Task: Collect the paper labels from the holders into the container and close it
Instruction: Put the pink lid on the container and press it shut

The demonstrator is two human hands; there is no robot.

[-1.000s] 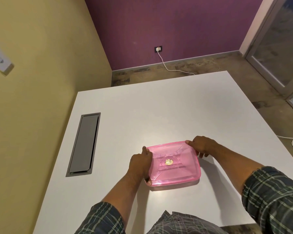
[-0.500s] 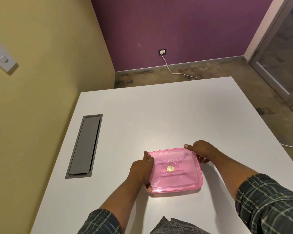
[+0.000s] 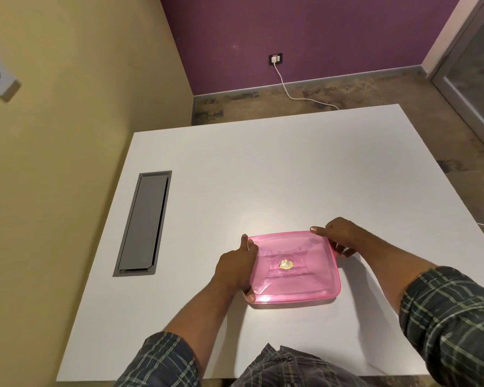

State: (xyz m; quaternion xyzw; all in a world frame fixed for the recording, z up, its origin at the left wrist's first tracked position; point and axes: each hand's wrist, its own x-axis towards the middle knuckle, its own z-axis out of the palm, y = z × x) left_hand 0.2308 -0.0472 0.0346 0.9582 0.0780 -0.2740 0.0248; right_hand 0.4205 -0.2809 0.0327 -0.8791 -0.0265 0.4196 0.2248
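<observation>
Translucent pink container (image 3: 294, 268), white table (image 3: 263, 169), dark plaid sleeves (image 3: 453, 319), purple wall (image 3: 319, 37).

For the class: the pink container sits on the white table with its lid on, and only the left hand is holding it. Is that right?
Not quite. In the head view both hands hold the pink container: the left hand grips its left edge and the right hand its far right corner. The rest stands: it sits on the white table with its lid on.

Dim, warm indoor light from overhead; soft glare patch on white table (image 3: 263, 174) beyond the pink container (image 3: 296, 277); small bright highlight on its near edge; faint shadows under forearms; wide-angle bending at edges; slightly soft focus overall.
</observation>
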